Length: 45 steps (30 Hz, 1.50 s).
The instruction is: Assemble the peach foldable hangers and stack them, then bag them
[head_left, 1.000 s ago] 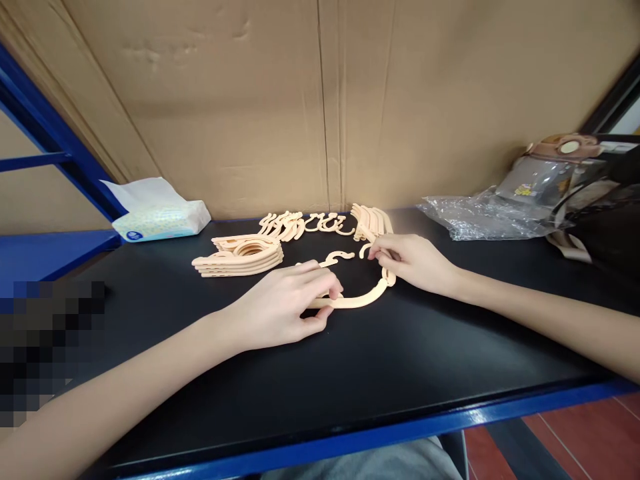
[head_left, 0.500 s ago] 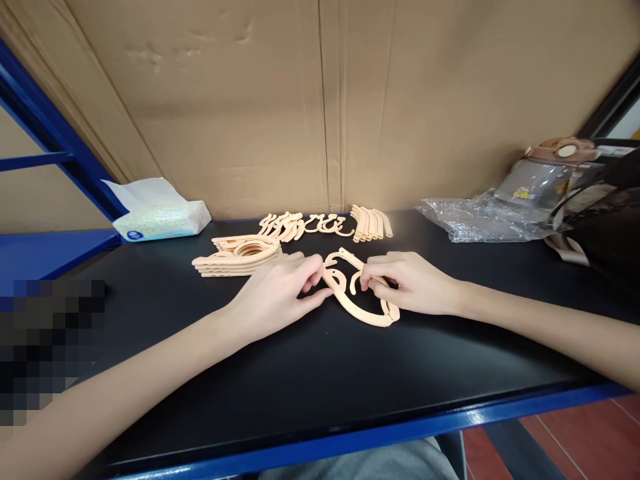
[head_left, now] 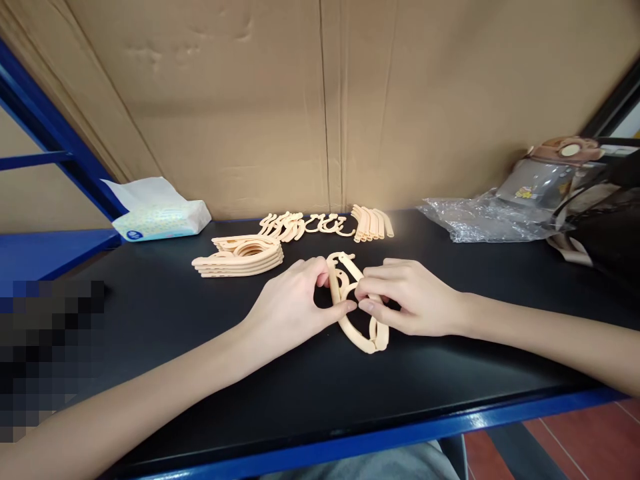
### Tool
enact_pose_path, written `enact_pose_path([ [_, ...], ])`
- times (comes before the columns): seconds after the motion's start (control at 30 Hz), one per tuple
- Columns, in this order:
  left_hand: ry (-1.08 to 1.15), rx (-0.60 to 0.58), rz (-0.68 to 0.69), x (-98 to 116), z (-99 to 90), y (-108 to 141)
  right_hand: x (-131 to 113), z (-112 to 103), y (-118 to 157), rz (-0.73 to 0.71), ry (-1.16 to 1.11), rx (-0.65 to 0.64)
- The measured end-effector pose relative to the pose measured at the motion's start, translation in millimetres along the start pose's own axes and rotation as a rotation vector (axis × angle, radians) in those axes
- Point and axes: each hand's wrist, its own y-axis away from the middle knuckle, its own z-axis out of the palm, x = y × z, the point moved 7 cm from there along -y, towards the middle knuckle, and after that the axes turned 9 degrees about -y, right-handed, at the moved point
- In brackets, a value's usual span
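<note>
Lying between fingers [head_left: 373,287]: beige hanger [head_left: 335,288]

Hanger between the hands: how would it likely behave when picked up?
The hanger would probably feel stiff along its arms, which show an even curve, but might swing at the joint where they meet at the near end. It is likely light for its size, since it is a slim, open frame.

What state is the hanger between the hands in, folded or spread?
Mostly folded: the hanger bends sharply at its near end, its sides close together.
</note>
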Motion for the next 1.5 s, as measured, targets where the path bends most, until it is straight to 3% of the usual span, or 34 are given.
enact_pose_path([
  [0.2,0.07,-0.024,-0.062,-10,-4.4,1,-13,-2,1,-0.162,0.127,0.036],
  [0.5,0.054,-0.086,0.0,-15,-8.2,0,-18,8,5,-0.262,0.164,-0.066],
  [0.7,0.006,-0.121,0.103,-20,-6.0,-4,-11,4,5,-0.192,0.085,-0.039],
  [0.87,0.023,-0.108,0.146,-25,-5.0,-6,1,0,2,-0.01,-0.289,-0.056],
  [0.93,0.019,-0.102,0.153,-27,-4.1,-6,13,-5,0,0.082,-0.358,-0.002],
  [1.03,-0.004,-0.085,0.161,-28,-4.7,-6,35,-14,-1,0.134,-0.205,0.136],
  [1.17,-0.026,-0.014,0.212,-25,-11.8,-6,51,-4,-2,0.129,-0.016,0.05],
  [1.37,-0.088,0.081,0.3,-23,-18.0,-7,39,-7,-2,0.12,0.246,-0.003],
  [1.5,-0.107,0.093,0.299,-27,-11.5,-11,28,-17,-1,0.128,0.283,0.003],
])
